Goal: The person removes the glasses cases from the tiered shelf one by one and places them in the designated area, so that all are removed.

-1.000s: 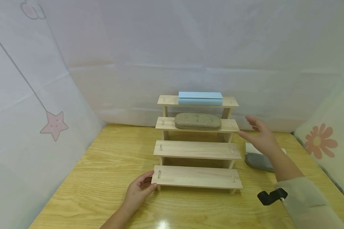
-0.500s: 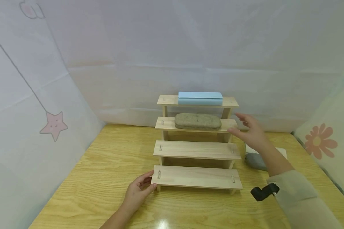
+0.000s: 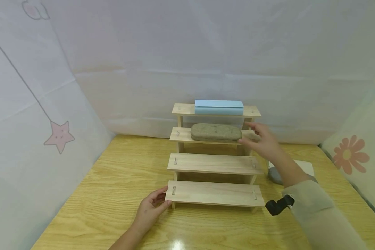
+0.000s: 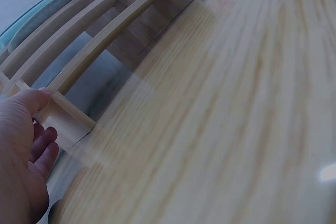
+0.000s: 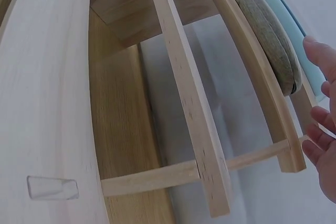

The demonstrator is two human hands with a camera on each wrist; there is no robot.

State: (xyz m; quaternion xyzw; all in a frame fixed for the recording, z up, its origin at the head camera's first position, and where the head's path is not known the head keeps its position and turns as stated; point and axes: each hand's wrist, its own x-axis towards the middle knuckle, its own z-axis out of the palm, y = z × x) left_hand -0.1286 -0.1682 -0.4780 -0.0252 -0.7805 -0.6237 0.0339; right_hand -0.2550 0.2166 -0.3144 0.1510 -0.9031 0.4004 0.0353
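Note:
A four-step style wooden display stand (image 3: 215, 163) stands on the table. My left hand (image 3: 150, 210) grips the left end of its lowest board, thumb at the front corner. In the left wrist view the thumb (image 4: 37, 98) lies against that corner. A greenish-brown fabric glasses case (image 3: 216, 132) lies on the second board from the top. My right hand (image 3: 264, 142) is at this case's right end, thumb and fingers spread apart with nothing held. In the right wrist view the fingers (image 5: 317, 129) show beside the upper boards. A light blue folded case (image 3: 218, 107) lies on the top board.
On the table right of the stand lie a grey case (image 3: 275, 176) and a white case (image 3: 306, 167), partly hidden by my right forearm. A white cloth with printed figures, among them a pink star (image 3: 59, 136), hangs behind and beside the table (image 3: 112, 173).
My right hand has moved left, from beyond the stand's right side to the end of the greenish-brown glasses case. The left hand stays on the lowest board.

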